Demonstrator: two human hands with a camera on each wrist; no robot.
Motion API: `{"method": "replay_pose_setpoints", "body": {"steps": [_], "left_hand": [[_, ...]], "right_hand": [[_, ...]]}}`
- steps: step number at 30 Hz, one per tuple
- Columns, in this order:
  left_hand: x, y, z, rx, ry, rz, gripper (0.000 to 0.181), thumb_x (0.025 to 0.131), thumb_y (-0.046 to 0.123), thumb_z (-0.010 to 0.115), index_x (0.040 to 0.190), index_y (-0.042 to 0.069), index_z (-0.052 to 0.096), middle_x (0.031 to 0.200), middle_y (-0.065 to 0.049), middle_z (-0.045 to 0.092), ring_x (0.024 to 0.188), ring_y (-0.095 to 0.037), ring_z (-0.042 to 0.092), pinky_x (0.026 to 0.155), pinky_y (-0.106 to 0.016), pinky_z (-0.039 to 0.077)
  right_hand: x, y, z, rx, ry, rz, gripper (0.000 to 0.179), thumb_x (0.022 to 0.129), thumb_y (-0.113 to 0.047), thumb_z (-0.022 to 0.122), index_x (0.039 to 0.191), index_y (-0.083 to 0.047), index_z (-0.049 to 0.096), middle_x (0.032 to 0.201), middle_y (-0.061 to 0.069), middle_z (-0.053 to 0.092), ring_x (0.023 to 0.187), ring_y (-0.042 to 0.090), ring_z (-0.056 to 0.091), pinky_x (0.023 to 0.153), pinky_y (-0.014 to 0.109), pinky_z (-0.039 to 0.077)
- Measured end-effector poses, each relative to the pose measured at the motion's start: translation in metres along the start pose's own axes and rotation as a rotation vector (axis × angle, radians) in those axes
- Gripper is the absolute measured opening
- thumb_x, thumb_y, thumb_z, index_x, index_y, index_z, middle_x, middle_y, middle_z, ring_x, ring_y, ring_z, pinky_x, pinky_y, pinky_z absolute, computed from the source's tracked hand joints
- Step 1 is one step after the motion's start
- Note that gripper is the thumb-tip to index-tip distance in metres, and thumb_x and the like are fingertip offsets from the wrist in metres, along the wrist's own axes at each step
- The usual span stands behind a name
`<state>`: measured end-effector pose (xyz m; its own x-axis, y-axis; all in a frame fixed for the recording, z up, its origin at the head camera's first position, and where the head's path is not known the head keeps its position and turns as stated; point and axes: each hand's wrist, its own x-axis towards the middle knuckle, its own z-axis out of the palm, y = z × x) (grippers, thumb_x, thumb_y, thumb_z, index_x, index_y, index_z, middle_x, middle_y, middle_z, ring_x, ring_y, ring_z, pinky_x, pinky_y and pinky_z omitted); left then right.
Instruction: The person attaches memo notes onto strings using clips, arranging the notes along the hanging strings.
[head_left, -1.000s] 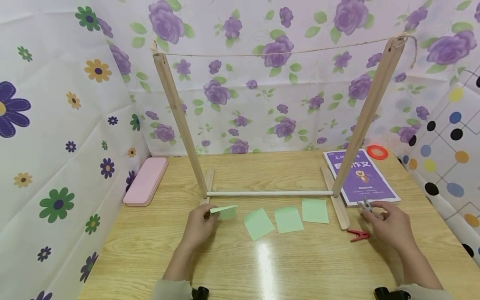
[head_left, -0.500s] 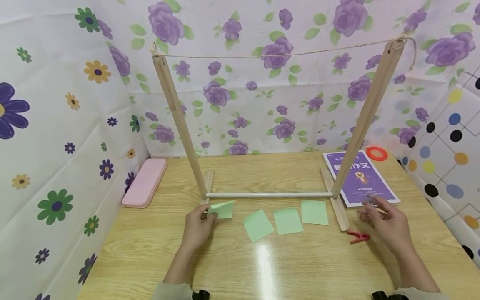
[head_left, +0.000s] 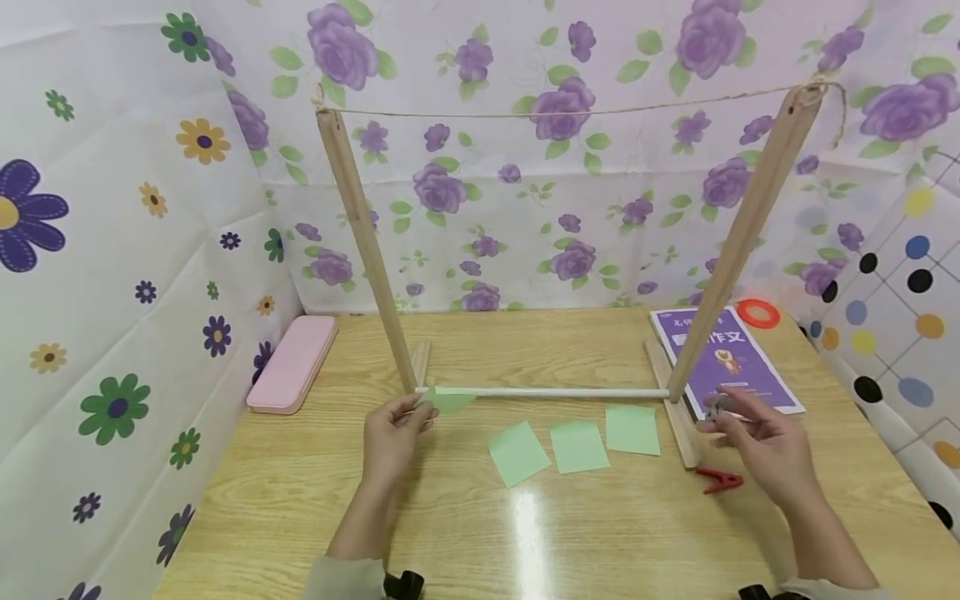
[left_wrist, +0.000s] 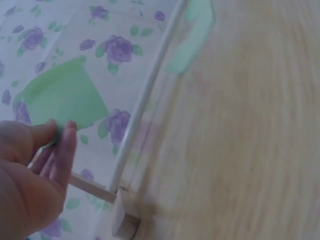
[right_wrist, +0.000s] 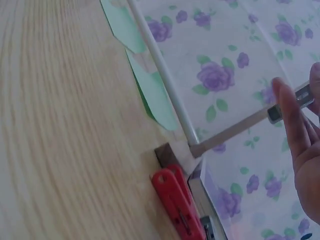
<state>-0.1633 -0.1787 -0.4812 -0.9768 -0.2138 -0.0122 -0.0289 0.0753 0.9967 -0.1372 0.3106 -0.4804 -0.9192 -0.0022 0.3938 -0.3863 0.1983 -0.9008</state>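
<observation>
My left hand (head_left: 392, 437) pinches a light green sticky note (head_left: 448, 401) by its edge between thumb and fingers. In the left wrist view this note (left_wrist: 70, 100) is raised above the table, one edge slightly curled. My right hand (head_left: 772, 454) holds a small grey clothespin (head_left: 716, 406) between thumb and fingers, over the front edge of the purple book (head_left: 727, 367). A red clothespin (head_left: 720, 480) lies on the table below that hand. Three more green notes, left (head_left: 519, 453), middle (head_left: 579, 446) and right (head_left: 632, 429), lie in a row between the hands.
A wooden frame has a left post (head_left: 363, 233), a right post (head_left: 750, 233) and a white crossbar (head_left: 555, 392). Twine (head_left: 570, 113) spans the post tops. A pink case (head_left: 294, 364) lies left; an orange-red ring (head_left: 758, 313) is beyond the book. Something grey (right_wrist: 207, 227) shows beside the red clothespin.
My left hand has lifted the note slightly, so it now overlaps the crossbar in view. My right hand has shifted a little left with the grey clothespin, turning it in the fingers.
</observation>
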Motion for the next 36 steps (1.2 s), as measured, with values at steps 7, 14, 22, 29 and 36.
{"method": "replay_pose_setpoints", "body": {"steps": [7,14,22,29,36], "left_hand": [[0.006,0.021,0.003,-0.193,0.059,-0.026,0.025,0.096,0.000,0.069,0.118,-0.011,0.066,0.099,-0.018,0.072,0.086,-0.020,0.075,0.084,-0.029,0.062],[0.011,0.045,0.005,-0.241,0.031,0.026,0.027,0.099,0.009,0.067,0.121,-0.007,0.065,0.102,-0.015,0.071,0.092,-0.020,0.075,0.088,-0.029,0.061],[0.019,0.064,0.013,-0.355,0.069,0.088,0.026,0.097,0.005,0.068,0.118,-0.010,0.063,0.097,-0.011,0.072,0.087,-0.018,0.076,0.087,-0.030,0.061],[0.023,0.083,0.017,-0.407,0.124,0.126,0.024,0.097,0.004,0.068,0.117,-0.010,0.065,0.092,-0.008,0.073,0.083,-0.016,0.076,0.084,-0.029,0.062],[0.026,0.104,0.023,-0.495,0.189,0.180,0.020,0.093,0.011,0.074,0.104,-0.005,0.068,0.087,-0.008,0.074,0.079,-0.015,0.075,0.080,-0.029,0.063]], "right_hand": [[0.014,-0.021,0.017,-0.177,-0.036,-0.024,0.035,0.086,0.011,0.075,0.120,0.009,0.066,0.098,-0.001,0.070,0.079,0.005,0.069,0.059,0.022,0.062],[0.043,-0.056,0.037,-0.281,-0.119,-0.110,0.034,0.082,0.004,0.082,0.115,-0.001,0.073,0.089,0.003,0.076,0.076,0.007,0.072,0.061,0.018,0.060],[0.070,-0.082,0.062,-0.249,-0.180,-0.164,0.032,0.083,0.003,0.082,0.113,0.001,0.074,0.091,0.007,0.077,0.073,0.008,0.073,0.060,0.022,0.062],[0.096,-0.101,0.084,-0.265,-0.120,-0.305,0.028,0.078,0.009,0.083,0.103,-0.003,0.077,0.090,0.012,0.076,0.069,0.005,0.069,0.057,0.015,0.058],[0.120,-0.127,0.104,-0.182,-0.096,-0.408,0.024,0.077,0.014,0.081,0.095,-0.002,0.078,0.085,0.011,0.075,0.067,0.006,0.068,0.053,0.013,0.052]]}}
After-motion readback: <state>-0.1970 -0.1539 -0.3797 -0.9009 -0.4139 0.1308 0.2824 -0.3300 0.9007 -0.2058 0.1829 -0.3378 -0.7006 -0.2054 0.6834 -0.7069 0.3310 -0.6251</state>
